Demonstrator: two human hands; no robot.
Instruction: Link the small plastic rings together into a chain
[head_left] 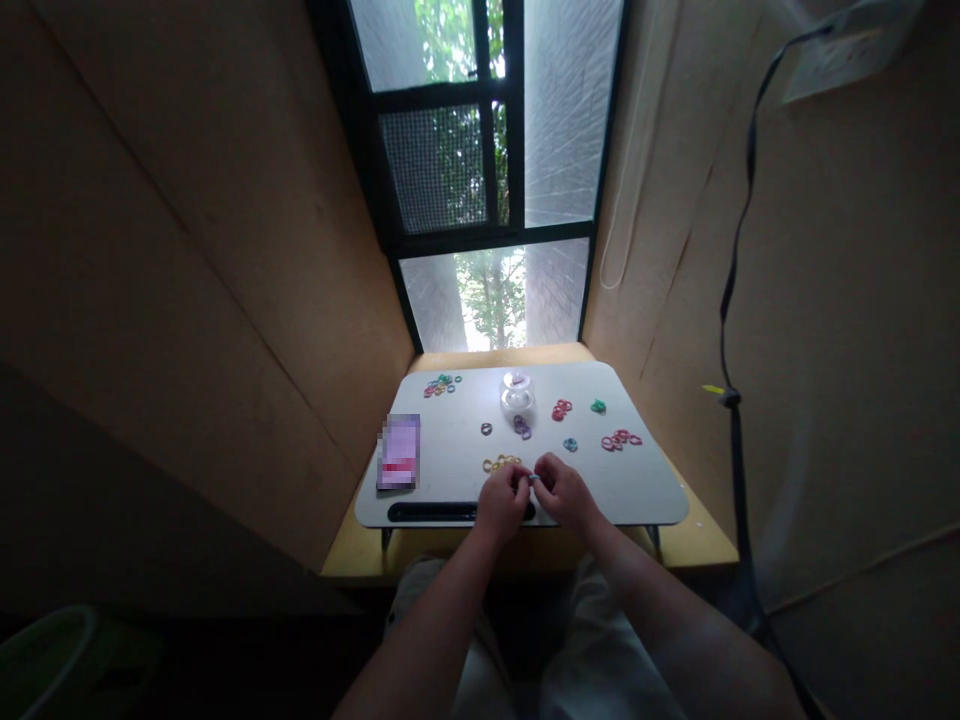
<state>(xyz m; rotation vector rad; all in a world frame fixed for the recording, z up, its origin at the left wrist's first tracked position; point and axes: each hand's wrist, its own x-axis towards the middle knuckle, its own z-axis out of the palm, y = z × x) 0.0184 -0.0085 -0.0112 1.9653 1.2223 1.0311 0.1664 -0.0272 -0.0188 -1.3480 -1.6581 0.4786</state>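
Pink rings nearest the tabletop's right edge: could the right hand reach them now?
Probably yes: only bare white tabletop seems to lie between the right hand and the pink rings, though it appears busy pinching a small blue item.

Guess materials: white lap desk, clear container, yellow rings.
White lap desk: probably laminated board; smooth, evenly white.
Clear container: likely glossy plastic; transparent with bright highlights, though glass is possible.
Yellow rings: perhaps rubber or plastic; solid-coloured, too small to judge finish.

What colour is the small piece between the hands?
The small piece is light blue (head view).
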